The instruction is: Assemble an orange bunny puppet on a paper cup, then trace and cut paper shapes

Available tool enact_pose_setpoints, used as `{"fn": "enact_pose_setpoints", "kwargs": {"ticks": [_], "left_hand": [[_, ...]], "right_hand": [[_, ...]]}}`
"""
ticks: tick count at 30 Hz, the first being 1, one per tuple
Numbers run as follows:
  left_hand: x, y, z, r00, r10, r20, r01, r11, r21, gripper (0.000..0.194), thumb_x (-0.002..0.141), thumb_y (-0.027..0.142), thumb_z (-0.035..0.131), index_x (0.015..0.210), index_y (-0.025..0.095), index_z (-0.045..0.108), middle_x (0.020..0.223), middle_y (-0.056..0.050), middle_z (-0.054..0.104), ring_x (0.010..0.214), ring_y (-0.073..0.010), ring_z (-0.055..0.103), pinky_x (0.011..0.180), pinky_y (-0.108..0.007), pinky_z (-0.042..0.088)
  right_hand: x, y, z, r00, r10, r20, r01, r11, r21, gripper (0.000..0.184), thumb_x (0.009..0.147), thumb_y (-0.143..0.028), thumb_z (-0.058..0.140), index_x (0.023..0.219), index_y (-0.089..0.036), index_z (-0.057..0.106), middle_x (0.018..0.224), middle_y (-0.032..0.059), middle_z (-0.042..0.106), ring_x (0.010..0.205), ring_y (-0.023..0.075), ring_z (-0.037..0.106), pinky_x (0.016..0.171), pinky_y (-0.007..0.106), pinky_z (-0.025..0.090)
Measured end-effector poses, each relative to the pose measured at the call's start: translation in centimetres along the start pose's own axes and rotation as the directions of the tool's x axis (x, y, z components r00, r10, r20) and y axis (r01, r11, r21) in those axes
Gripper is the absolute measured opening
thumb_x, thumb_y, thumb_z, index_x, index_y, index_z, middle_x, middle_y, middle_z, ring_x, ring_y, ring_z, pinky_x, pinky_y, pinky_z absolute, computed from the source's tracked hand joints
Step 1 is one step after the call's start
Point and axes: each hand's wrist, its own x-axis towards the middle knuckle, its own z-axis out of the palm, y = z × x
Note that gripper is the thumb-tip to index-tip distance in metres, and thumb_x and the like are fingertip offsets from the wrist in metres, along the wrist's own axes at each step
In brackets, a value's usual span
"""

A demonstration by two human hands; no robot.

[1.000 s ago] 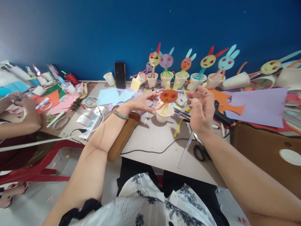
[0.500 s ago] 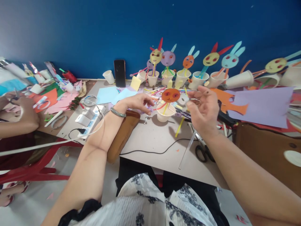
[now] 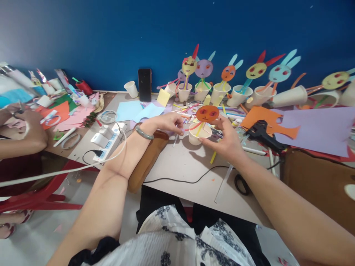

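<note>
A white paper cup stands on the table in front of me with a paper-faced figure in it. The figure's round orange face has drawn eyes and a mouth, and pale yellow ears. My right hand curves around the cup's right side, thumb at the front and the other fingers partly hidden behind. From the cup a pinkish-red pipe cleaner sticks out to the left. My left hand, below a green bangle, pinches its outer end with bent fingers.
Several cups with paper rabbit figures line the blue wall, beside a phone. A black glue gun lies right, scissors near my right forearm. A power strip and a brown pouch lie left. A co-worker's hands are farther left.
My right hand has moved left and down from beside the figure onto the cup, closing around it. My left hand stays at the pipe cleaner's end. The view has shifted slightly.
</note>
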Motion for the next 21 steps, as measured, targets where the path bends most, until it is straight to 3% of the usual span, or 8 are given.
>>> {"fn": "enact_pose_setpoints", "kwargs": {"ticks": [8,14,21], "left_hand": [[0.25,-0.30,0.29,0.999,0.046,0.002,-0.046,0.998,-0.048,0.032,0.074,0.040,0.079,0.060,0.019,0.060,0.061,0.002,0.053,0.063,-0.0125,0.045,0.065,-0.032,0.033],[0.20,-0.39,0.40,1.000,0.010,-0.004,-0.011,0.994,-0.107,0.031,0.069,0.043,0.087,0.070,0.016,0.071,0.073,-0.001,0.067,0.071,-0.0140,0.054,0.068,-0.030,0.039],[0.04,-0.31,0.41,1.000,0.008,-0.004,-0.009,0.996,-0.090,0.034,0.075,0.046,0.083,0.070,0.016,0.068,0.070,0.000,0.064,0.067,-0.0132,0.052,0.065,-0.029,0.036]], "right_hand": [[-0.16,-0.18,0.19,1.000,0.002,0.006,-0.002,1.000,-0.007,0.076,0.079,-0.056,0.087,0.142,-0.026,0.057,0.136,0.0167,0.073,0.129,0.0403,0.070,0.111,0.062,0.057],[-0.18,0.07,0.15,1.000,0.010,0.005,-0.010,1.000,-0.025,0.077,0.077,-0.057,0.088,0.140,-0.025,0.058,0.134,0.0163,0.074,0.128,0.0396,0.070,0.111,0.062,0.057],[-0.26,0.16,0.27,1.000,0.014,0.017,-0.014,1.000,-0.009,0.078,0.079,-0.056,0.087,0.144,-0.025,0.055,0.137,0.0172,0.074,0.128,0.0393,0.070,0.113,0.063,0.055]]}}
